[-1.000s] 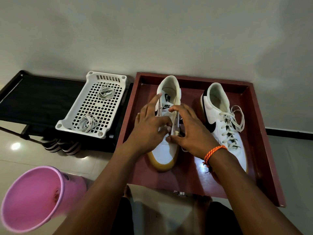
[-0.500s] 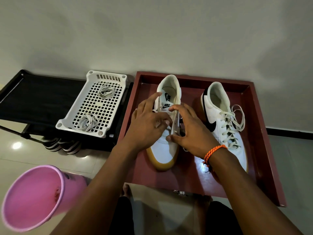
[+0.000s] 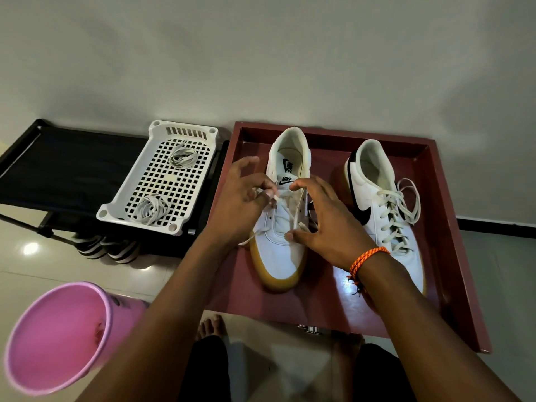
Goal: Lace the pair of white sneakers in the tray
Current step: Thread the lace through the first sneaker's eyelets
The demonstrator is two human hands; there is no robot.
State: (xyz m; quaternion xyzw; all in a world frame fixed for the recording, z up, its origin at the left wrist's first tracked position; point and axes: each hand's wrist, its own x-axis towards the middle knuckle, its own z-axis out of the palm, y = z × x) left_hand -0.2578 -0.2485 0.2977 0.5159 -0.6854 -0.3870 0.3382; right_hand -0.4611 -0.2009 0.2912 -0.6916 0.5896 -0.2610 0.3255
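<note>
Two white sneakers with gum soles stand in a dark red tray [image 3: 441, 227]. The right sneaker [image 3: 385, 204] is fully laced. The left sneaker [image 3: 282, 227] has a white lace [image 3: 291, 216] running diagonally over its tongue, with one loose end trailing off its left side. My left hand [image 3: 243, 207] pinches the lace at the shoe's upper left eyelets. My right hand [image 3: 324, 221] rests on the shoe's right side, thumb by the lower eyelets and fingers spread.
A white perforated basket [image 3: 162, 175] with two coiled laces sits on a black rack [image 3: 58, 169] to the left. A pink bucket [image 3: 58, 338] stands at lower left. Sandals lie under the rack. My bare feet are below the tray's front edge.
My left hand has moved left and up, drawing the lace out across the tongue. My right hand has opened and slid slightly right, uncovering the shoe's eyelets.
</note>
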